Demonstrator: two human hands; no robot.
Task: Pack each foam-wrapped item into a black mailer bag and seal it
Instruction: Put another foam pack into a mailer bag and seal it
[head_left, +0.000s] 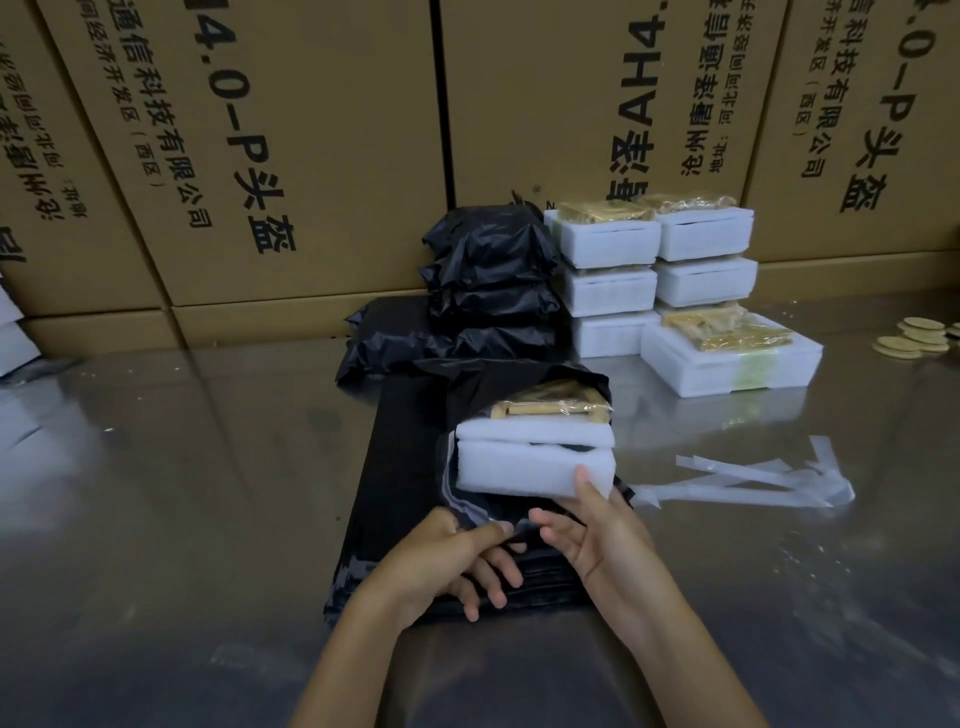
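Foam-wrapped item (532, 457) half inside the black mailer bag (524, 382) on the counter (182, 467).
Left hand (452, 556) pinches the bag's slippery mouth; right hand (592, 530), open, touches the foam's corner. Looks light, soft: push its near edge.

Flat mailer bags (400, 467) are stacked at near centre on the tabletop (182, 493). On that stack one foam-wrapped item (532, 457) is seated partly inside an open mailer bag (524, 379). Both hands are placed at its near edge, left hand (457, 556) left of right hand (597, 535). Packed bags (488, 291) are piled behind it, against the cartons (311, 156). Foam-wrapped stacks (654, 265) are set right of that pile. Peeled strips (753, 478) lie right of the stack; discs (919, 338) at far right.
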